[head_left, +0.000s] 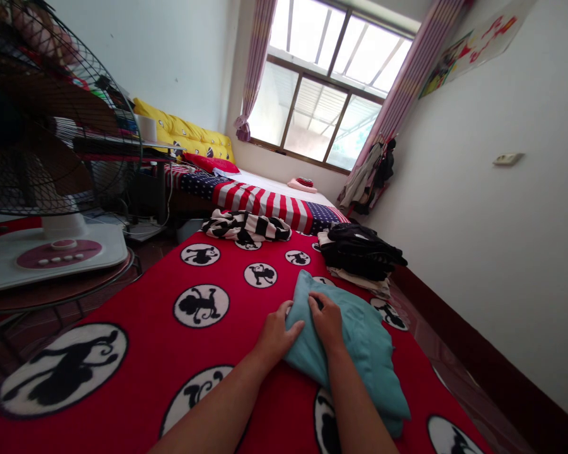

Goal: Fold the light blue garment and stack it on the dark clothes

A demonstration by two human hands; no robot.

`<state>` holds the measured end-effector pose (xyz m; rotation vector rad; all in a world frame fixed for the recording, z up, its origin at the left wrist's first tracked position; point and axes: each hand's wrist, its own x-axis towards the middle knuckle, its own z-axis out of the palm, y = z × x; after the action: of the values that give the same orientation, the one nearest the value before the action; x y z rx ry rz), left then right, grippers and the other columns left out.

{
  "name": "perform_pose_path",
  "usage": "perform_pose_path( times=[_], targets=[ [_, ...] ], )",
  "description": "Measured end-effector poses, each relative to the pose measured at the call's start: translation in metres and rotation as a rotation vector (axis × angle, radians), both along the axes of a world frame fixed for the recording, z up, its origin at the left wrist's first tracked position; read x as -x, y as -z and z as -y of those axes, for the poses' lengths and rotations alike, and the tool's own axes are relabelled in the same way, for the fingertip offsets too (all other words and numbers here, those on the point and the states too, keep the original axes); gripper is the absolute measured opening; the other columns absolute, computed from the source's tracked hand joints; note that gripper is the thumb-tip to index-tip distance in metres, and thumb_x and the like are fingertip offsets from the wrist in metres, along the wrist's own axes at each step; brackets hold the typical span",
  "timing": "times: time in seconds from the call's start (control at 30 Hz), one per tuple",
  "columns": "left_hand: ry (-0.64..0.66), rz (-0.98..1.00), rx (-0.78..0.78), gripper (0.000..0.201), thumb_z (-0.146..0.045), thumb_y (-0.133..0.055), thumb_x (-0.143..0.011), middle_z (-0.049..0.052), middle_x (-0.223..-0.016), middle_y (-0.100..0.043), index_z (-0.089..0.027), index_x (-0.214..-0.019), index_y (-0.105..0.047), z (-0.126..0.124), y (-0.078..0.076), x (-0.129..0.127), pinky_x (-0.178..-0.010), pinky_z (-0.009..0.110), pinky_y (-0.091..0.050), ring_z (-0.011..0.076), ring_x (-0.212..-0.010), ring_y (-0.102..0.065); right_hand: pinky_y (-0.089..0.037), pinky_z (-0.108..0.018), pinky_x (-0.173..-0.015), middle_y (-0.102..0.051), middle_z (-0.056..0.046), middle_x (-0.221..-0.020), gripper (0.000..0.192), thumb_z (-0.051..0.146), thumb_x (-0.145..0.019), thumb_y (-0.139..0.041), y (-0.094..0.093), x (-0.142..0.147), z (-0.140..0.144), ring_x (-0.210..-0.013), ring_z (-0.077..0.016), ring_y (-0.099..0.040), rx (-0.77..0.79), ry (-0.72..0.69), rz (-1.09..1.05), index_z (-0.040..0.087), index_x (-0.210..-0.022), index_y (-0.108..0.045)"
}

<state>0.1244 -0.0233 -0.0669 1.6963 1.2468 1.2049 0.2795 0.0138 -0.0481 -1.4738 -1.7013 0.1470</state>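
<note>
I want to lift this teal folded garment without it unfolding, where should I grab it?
Grip the teal garment at its two long side edges, coming from above. It lies flat, folded long, on the red blanket; the left hand and right hand rest on its far end.

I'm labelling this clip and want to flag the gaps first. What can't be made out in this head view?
- Teal garment: its type; it is folded, and its near end is partly behind the right forearm.
- Left hand: its palm and whatever lies beneath; only the back shows.
- Right hand: fingertips press into the cloth, grip unclear.
- Dark clothes pile: separate pieces are too small to tell.
</note>
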Motion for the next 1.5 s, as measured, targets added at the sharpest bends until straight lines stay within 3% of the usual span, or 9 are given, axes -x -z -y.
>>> perform_pose_path(
  times=[1.5],
  targets=[
    [-0.008,0.015,-0.011,0.046,-0.030,-0.064,-0.079,0.012,-0.106,-0.071,-0.015,-0.121,-0.056,0.0016,-0.0011,0.0001,-0.089,0.034,-0.050,0.0253,-0.101,-0.066,-0.047,-0.039,-0.094,-0.073,-0.008,-0.102,0.031,0.035,-0.085,-0.048,-0.0002,-0.0003,0.0010,-0.098,-0.0243,-0.065,0.000,0.001,-0.013,0.019,-0.099,-0.071]
  ],
)
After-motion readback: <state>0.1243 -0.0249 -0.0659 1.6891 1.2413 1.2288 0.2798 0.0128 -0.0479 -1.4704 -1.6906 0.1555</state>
